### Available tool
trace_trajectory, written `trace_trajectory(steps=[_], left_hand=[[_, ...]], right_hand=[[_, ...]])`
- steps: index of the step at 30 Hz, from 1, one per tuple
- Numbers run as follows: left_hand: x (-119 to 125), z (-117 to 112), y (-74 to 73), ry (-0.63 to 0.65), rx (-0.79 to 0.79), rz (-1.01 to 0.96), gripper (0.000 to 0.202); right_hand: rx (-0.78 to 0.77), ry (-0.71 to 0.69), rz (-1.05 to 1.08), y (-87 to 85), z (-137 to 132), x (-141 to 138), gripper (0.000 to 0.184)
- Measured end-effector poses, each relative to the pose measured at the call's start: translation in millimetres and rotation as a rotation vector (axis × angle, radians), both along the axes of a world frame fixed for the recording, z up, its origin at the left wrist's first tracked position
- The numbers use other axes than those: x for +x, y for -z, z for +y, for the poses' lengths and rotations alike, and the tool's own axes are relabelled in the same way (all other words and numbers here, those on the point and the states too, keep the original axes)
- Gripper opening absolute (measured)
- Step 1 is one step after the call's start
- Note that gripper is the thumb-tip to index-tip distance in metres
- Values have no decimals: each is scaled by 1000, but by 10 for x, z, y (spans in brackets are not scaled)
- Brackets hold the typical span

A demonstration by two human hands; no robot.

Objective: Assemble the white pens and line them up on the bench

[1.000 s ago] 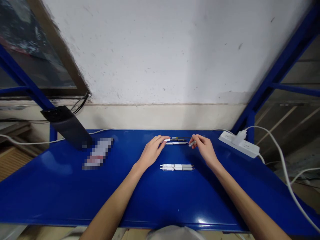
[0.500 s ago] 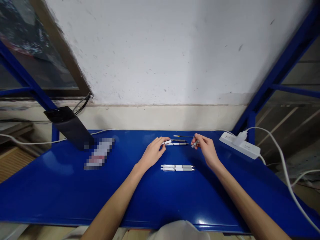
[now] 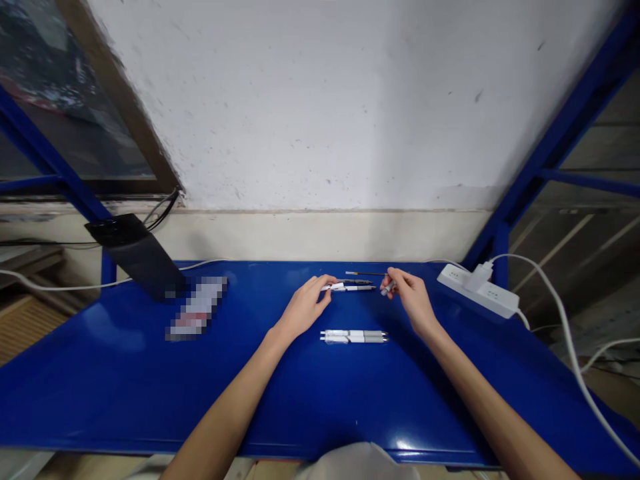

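On the blue table (image 3: 125, 393), my left hand (image 3: 303, 307) pinches the left end of a white pen barrel (image 3: 350, 287) lying at the far middle. My right hand (image 3: 410, 296) is closed on a thin dark refill (image 3: 364, 273) that sticks out to the left, with a small grey pen part (image 3: 387, 289) between its fingers. Two assembled white and grey pens (image 3: 354, 335) lie side by side nearer to me, between my wrists.
A black device (image 3: 134, 255) leans at the back left, with a blurred flat item (image 3: 196, 308) beside it. A white power strip (image 3: 477, 289) with a plug and white cables sits at the back right. Blue frame posts rise at both sides.
My right hand has lifted the thin refill slightly away from the white barrel. My left hand keeps its pinch on the barrel's end. The two pens near me have stayed put.
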State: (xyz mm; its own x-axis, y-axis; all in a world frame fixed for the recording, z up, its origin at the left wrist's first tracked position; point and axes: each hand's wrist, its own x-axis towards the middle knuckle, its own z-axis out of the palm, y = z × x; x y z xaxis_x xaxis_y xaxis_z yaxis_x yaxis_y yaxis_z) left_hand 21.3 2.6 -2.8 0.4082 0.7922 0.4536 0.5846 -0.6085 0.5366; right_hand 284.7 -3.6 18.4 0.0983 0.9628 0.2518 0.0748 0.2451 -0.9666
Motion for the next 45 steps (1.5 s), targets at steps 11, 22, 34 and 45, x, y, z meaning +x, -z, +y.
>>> trace_trajectory(steps=[11, 22, 34, 45], left_hand=[[-7, 21, 16, 29, 3, -22, 28], [-3, 52, 32, 70, -34, -97, 29], [8, 45, 3, 92, -20, -97, 28], [3, 26, -23, 97, -15, -88, 26]], right_hand=[[54, -36, -76, 11, 14, -13, 40], [71, -41, -113, 84, 54, 6, 35], [19, -9, -60, -27, -29, -25, 48], [-20, -28, -8, -28, -33, -19, 56]])
